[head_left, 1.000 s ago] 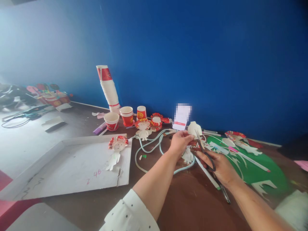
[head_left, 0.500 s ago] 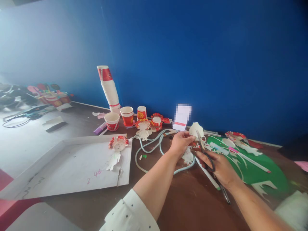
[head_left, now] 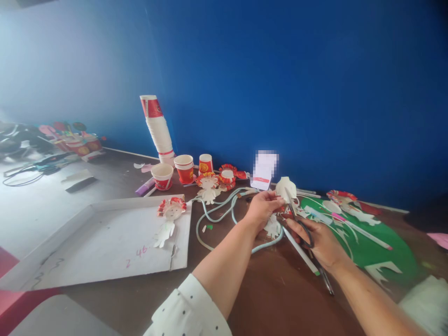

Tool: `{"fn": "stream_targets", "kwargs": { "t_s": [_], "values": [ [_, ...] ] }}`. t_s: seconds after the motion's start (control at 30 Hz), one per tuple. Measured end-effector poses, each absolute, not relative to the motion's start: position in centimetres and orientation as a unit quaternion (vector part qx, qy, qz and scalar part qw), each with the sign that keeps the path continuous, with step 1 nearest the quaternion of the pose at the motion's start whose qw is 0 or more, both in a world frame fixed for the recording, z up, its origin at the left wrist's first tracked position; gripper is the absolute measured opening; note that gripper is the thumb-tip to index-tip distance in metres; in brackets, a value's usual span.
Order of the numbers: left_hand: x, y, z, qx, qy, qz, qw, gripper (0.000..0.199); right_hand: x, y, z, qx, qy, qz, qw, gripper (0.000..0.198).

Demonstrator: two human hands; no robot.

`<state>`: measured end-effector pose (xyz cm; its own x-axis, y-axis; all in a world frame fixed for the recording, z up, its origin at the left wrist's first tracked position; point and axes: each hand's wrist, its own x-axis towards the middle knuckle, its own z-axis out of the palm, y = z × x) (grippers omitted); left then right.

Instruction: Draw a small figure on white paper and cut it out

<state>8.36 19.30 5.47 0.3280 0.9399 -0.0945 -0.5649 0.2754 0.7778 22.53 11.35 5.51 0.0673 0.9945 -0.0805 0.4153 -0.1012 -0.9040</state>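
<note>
A cream paper cutout [head_left: 286, 187] is pinched by its lower edge in my left hand [head_left: 263, 208]. Fingers of my right hand [head_left: 320, 240] are through the handles of black-handled scissors [head_left: 305, 232], whose blades lie against the cutout's right side. Under my hands rests a white paper figure [head_left: 272, 227], partly hidden. Just below the scissors a white marker with a green end [head_left: 304, 254] lies on the brown table. A pale blue cord [head_left: 268, 246] loops around beneath my left wrist.
On the left is a shallow white box lid [head_left: 105, 242] with a red-fringed paper doll [head_left: 172, 212] on its edge. Red paper cups [head_left: 184, 170] and a tall leaning cup stack [head_left: 159, 133] stand near the blue wall. A phone [head_left: 264, 170] leans there. Right, markers and scraps cover a green sheet [head_left: 392, 247].
Very little differs. The view has shifted slightly, while both hands, the scissors and the cutout keep almost the same position.
</note>
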Motion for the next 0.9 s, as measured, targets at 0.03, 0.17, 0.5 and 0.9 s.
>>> {"fn": "stream_targets", "kwargs": {
  "t_s": [0.03, 0.17, 0.5, 0.9],
  "values": [
    [8.3, 19.3, 5.5, 0.329, 0.286, 0.504, 0.746, 0.028, 22.5, 11.3, 5.5, -0.632, -0.56, 0.389, 0.369, 0.039],
    [8.3, 19.3, 5.5, 0.33, 0.29, 0.503, 0.744, 0.027, 22.6, 11.3, 5.4, -0.629, -0.557, 0.396, 0.371, 0.033],
    [8.2, 19.3, 5.6, 0.329, 0.299, 0.506, 0.739, 0.027, 22.4, 11.2, 5.9, -0.637, -0.556, 0.388, 0.368, 0.037],
    [9.0, 19.6, 4.3, 0.342, 0.29, 0.511, 0.734, 0.029, 22.1, 11.2, 6.2, -0.641, -0.54, 0.401, 0.37, 0.035]
  ]
}}
